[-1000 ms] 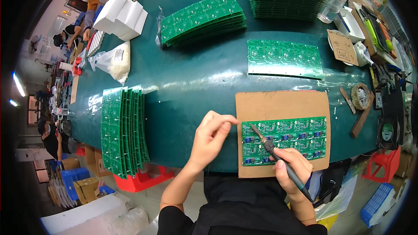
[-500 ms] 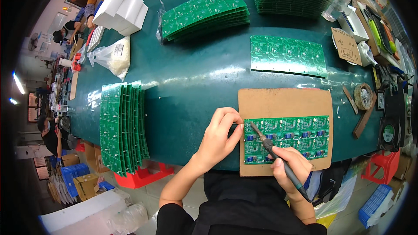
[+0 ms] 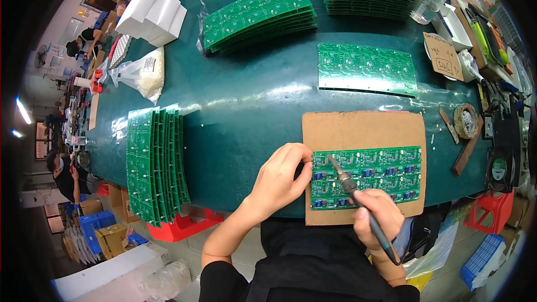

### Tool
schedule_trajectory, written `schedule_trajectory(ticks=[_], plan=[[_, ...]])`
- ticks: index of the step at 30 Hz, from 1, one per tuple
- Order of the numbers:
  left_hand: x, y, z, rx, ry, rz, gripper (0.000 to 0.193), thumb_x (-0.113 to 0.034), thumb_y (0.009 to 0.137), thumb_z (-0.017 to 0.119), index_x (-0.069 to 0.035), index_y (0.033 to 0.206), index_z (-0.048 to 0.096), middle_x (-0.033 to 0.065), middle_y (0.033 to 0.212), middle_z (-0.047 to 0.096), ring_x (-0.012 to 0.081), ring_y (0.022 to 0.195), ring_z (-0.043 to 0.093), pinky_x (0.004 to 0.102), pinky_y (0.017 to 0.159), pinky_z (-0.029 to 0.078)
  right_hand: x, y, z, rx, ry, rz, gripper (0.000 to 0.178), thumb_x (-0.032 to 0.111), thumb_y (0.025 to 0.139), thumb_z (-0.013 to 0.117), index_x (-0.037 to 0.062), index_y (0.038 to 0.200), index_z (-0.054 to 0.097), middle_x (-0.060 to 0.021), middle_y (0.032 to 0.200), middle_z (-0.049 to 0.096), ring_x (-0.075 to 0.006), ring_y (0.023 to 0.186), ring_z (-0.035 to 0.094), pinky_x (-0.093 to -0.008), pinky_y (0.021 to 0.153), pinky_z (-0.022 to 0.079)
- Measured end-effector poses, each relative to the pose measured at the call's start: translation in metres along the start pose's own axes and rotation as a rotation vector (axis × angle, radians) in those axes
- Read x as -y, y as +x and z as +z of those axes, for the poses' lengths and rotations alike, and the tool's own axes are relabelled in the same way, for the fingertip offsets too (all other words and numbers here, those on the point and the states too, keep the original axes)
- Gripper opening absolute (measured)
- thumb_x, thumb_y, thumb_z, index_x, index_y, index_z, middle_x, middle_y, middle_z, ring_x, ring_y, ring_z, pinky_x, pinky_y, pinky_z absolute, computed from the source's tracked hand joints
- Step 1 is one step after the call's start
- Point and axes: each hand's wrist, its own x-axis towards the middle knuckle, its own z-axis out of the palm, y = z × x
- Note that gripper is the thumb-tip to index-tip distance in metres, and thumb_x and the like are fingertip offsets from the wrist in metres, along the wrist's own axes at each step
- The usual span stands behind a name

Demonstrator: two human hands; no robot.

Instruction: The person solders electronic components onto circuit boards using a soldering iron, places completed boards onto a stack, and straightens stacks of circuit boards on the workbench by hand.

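The green circuit board is flat and wide, with the same little pattern again and again. Two rows of small blue parts run across it, one near the middle and one near the bottom edge. Tiny pale and silver bits dot the rest of it. It lies on the lower part of a brown cardboard sheet, and the sheet is on the dark green table, right in front of the person. The right hand is closed around the dark handle of a soldering iron, holding it like a fat pencil. The iron leans up and to the left, and its thin tip is at the top left part of the board. I can't tell if the tip touches it. The left hand is at the board's left edge, half curled, with the thumb and fingers bent toward each other. It is too hard to see if they pinch something small. Farther back on the table lies one more green board, and a row of standing boards is off to the left.
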Motion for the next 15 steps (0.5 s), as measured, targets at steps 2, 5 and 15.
schedule_trajectory(ticks=[2, 5, 15], plan=[[0.000, 0.001, -0.002, 0.002, 0.016, 0.020, 0.013, 0.001, 0.082, 0.068, -0.001, 0.090, 0.058, 0.0120, 0.098, 0.068, 0.0289, 0.090, 0.068, 0.0359, 0.078, 0.055, -0.003, -0.004, -0.008, -0.067, -0.008, 0.030, 0.022, 0.001, 0.080, 0.063, -0.0073, 0.100, 0.068, -0.0151, 0.076, 0.067, -0.0291, 0.068, 0.067, -0.0360, 0.063, 0.055], [-0.004, 0.001, -0.002, 0.005, 0.023, 0.000, 0.013, 0.001, 0.082, 0.068, -0.002, 0.089, 0.057, 0.0120, 0.097, 0.068, 0.0292, 0.089, 0.067, 0.0362, 0.077, 0.055, -0.004, -0.004, -0.019, -0.092, 0.003, 0.089, 0.022, 0.001, 0.080, 0.063, -0.0072, 0.100, 0.068, -0.0148, 0.076, 0.067, -0.0288, 0.068, 0.067, -0.0357, 0.063, 0.055], [-0.021, 0.019, 0.027, 0.005, 0.137, 0.124, 0.016, 0.000, 0.082, 0.069, -0.004, 0.091, 0.057, 0.0096, 0.089, 0.064, 0.0295, 0.083, 0.064, 0.0386, 0.070, 0.052, -0.008, -0.005, -0.020, -0.054, -0.019, 0.100, 0.020, 0.000, 0.078, 0.065, -0.0071, 0.096, 0.069, -0.0145, 0.075, 0.067, -0.0285, 0.067, 0.067, -0.0356, 0.062, 0.055]])
